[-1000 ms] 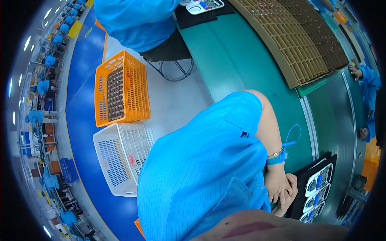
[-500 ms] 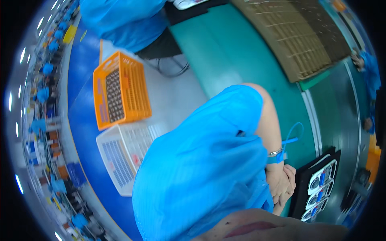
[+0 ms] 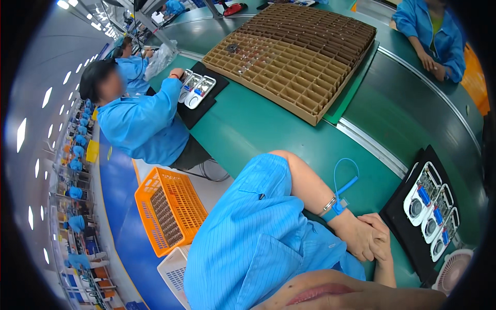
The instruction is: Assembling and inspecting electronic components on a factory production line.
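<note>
My left hand and my right hand are clasped together over the green table, the fingers folded against each other. Some fingertips are hidden in the clasp. Around my left wrist are a metal bracelet and a blue wrist strap, from which a thin blue coiled cord loops away. Just right of my hands, three white plastic housings lie in a row on a black mat. Each housing holds a circuit board, a blue cylinder and a round speaker-like part. Neither hand touches them.
A large divided cardboard tray with small parts lies farther up the table. A co-worker at the left handles similar housings. Another person sits across. An orange crate, a white crate and a fan stand nearby.
My view has swung, bringing the co-worker at the left, the person across and the fan into sight. My hands stay clasped beside the black mat.
</note>
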`<state>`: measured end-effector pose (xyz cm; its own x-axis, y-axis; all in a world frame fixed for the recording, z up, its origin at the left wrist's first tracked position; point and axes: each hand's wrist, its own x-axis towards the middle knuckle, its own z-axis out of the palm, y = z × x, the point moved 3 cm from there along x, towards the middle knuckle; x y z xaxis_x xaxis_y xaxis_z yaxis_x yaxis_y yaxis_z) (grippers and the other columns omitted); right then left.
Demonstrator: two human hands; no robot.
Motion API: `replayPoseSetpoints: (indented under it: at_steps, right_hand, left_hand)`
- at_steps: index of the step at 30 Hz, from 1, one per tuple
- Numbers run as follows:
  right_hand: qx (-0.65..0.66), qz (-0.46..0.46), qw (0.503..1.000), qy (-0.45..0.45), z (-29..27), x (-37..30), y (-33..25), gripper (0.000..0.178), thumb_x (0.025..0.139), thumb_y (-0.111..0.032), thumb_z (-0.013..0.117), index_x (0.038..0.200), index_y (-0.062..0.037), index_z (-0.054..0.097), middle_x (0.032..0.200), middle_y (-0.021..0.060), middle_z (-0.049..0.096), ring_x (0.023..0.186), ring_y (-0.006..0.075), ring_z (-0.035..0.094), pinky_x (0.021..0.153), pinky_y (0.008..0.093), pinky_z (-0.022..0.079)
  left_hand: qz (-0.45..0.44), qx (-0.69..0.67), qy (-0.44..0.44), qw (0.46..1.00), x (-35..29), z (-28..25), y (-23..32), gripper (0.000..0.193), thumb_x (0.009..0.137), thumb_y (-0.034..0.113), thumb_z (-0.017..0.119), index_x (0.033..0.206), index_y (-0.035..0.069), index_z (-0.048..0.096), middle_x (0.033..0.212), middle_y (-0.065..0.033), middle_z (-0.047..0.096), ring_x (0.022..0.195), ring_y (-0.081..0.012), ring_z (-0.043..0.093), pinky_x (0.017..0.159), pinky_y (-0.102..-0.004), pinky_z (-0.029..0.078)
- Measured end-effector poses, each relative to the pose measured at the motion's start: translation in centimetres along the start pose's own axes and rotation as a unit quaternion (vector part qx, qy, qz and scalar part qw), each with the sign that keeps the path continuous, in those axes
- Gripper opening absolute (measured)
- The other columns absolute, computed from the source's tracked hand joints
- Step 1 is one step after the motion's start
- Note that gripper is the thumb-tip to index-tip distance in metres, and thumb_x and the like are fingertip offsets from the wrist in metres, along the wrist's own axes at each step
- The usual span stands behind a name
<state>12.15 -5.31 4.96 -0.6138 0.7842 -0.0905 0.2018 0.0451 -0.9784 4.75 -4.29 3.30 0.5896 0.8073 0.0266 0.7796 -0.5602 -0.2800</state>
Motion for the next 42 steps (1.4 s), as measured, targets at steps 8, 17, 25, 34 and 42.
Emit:
replayPoseSetpoints:
  at_steps: [8, 17, 25, 34, 42]
  right_hand:
    - [0.12, 0.019, 0.992, 0.028, -0.7, -0.3, 0.6, 0.05, 0.078, -0.036, 0.071, 0.108, 0.0035, 0.069, 0.108, 0.0113, 0.063, 0.098, 0.0205, 0.062, 0.086, 0.0319, 0.049]
    - [0.134, -0.004, 0.991, -0.009, -1.1, 0.2, 0.5, 0.043, 0.081, -0.027, 0.069, 0.111, 0.0037, 0.07, 0.112, 0.0131, 0.065, 0.104, 0.0227, 0.063, 0.092, 0.0345, 0.049]
    - [0.151, -0.005, 0.988, -0.026, -1.4, 0.1, 0.3, 0.045, 0.086, -0.033, 0.074, 0.115, 0.0013, 0.07, 0.116, 0.0121, 0.065, 0.107, 0.0233, 0.063, 0.092, 0.0372, 0.051]
    - [0.106, -0.062, 0.991, -0.061, -0.5, 0.3, 2.5, 0.03, 0.097, -0.022, 0.061, 0.117, -0.0009, 0.069, 0.119, 0.0126, 0.065, 0.113, 0.0237, 0.061, 0.096, 0.0379, 0.051]
    - [0.078, -0.135, 0.985, -0.068, -1.2, -0.1, 3.5, 0.044, 0.096, -0.037, 0.064, 0.118, 0.0009, 0.068, 0.118, 0.0167, 0.066, 0.112, 0.0274, 0.062, 0.096, 0.0418, 0.051]
  left_hand:
    - [0.506, -0.353, 0.303, 0.726, -3.8, -0.5, -2.4, 0.012, 0.08, 0.021, 0.06, 0.076, 0.01, 0.06, 0.09, -0.0046, 0.056, 0.119, -0.03, 0.051, 0.09, -0.0469, 0.032]
    - [0.501, -0.333, 0.254, 0.758, -4.0, -1.4, -3.5, 0.015, 0.085, 0.018, 0.06, 0.088, 0.006, 0.069, 0.117, -0.0063, 0.066, 0.144, -0.0342, 0.037, 0.089, -0.0444, 0.035]
    - [0.495, -0.403, 0.226, 0.736, -3.7, -0.8, -3.3, 0.019, 0.087, 0.012, 0.062, 0.1, 0.004, 0.074, 0.144, -0.0174, 0.057, 0.145, -0.0395, 0.037, 0.093, -0.0443, 0.041]
    - [0.733, -0.48, 0.352, 0.328, 1.1, -0.6, 6.1, 0.028, 0.089, 0.009, 0.06, 0.114, 0.0, 0.069, 0.131, -0.0172, 0.064, 0.118, -0.0301, 0.061, 0.098, -0.0361, 0.046]
    - [0.556, -0.361, -0.052, 0.747, -2.7, 4.8, -1.5, 0.043, 0.086, 0.01, 0.057, 0.126, -0.004, 0.065, 0.131, -0.0189, 0.065, 0.122, -0.0302, 0.063, 0.104, -0.0446, 0.047]
